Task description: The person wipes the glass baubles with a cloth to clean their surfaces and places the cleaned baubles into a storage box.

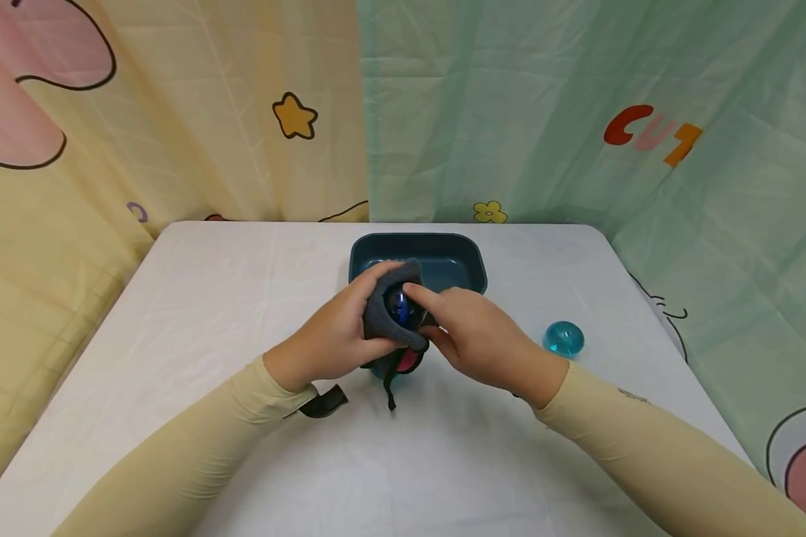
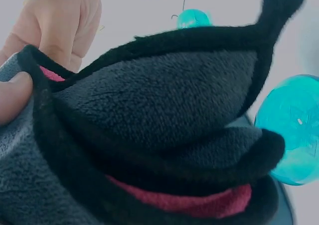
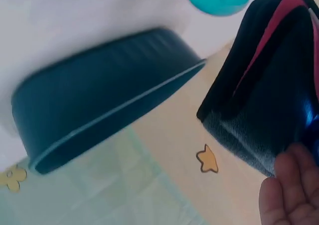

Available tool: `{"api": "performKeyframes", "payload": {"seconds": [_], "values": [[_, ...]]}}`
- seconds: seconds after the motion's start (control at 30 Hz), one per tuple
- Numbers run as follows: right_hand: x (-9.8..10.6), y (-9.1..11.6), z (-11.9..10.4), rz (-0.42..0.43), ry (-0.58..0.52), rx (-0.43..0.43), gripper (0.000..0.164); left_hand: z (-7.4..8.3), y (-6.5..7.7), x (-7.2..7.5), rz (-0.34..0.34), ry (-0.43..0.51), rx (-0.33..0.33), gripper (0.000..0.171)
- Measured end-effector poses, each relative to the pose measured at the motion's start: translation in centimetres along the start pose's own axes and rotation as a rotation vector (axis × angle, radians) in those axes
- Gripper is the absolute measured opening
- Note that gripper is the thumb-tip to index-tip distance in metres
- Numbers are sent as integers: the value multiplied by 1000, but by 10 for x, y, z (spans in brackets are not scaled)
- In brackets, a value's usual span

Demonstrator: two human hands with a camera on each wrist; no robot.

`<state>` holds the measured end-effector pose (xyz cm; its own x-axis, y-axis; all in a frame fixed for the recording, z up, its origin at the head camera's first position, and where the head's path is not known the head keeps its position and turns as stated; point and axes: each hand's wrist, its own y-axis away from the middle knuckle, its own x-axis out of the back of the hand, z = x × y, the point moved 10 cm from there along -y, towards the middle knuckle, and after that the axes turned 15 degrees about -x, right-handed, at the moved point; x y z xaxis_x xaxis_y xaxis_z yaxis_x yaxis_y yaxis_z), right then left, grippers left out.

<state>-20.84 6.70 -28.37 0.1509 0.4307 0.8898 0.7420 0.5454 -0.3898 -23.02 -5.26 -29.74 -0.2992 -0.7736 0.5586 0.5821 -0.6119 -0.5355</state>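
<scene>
A dark blue shiny ball (image 1: 403, 307) sits in the folds of a grey cloth (image 1: 380, 309) with black edging and a pinkish-red other side. My left hand (image 1: 336, 328) grips the cloth around the ball, its thumb (image 2: 12, 98) pressing the cloth in the left wrist view. With thumb and index finger, my right hand (image 1: 477, 332) holds the ball from the right. The ball's underside is hidden by cloth and fingers. Below the cloth, a turquoise ball (image 2: 294, 130) is mostly covered in the head view.
A dark teal rectangular basin (image 1: 457, 272) stands behind the hands on the white-covered table (image 1: 255, 276). To the right of my right hand lies another clear turquoise ball (image 1: 564, 339). Patterned curtains (image 1: 483, 97) hang behind the table.
</scene>
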Motion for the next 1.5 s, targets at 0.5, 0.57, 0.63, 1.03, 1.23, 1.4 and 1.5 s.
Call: {"api": "performKeyframes", "payload": {"seconds": [0.5,0.57,0.63,1.03,1.23,1.4,1.5], "values": [[-1,-3,18,-107,-339,-268,56,8,-2,-3,-17,-63,-38,91],[-2,-3,17,-105,-333,-267,57,8,-2,-2,-11,-43,-43,91],[-1,-2,14,-89,-288,-225,62,7,-2,-1,-3,-8,-43,90],[7,1,-1,81,-54,56,65,6,-1,-1,-8,-3,-14,90],[-12,-3,21,-180,-384,-298,49,8,0,-3,-30,-70,-13,91],[-7,-2,13,-127,-301,-220,60,9,-1,1,-5,-34,-40,91],[0,0,3,-46,-174,-59,64,8,-1,3,3,-11,-43,91]]}}
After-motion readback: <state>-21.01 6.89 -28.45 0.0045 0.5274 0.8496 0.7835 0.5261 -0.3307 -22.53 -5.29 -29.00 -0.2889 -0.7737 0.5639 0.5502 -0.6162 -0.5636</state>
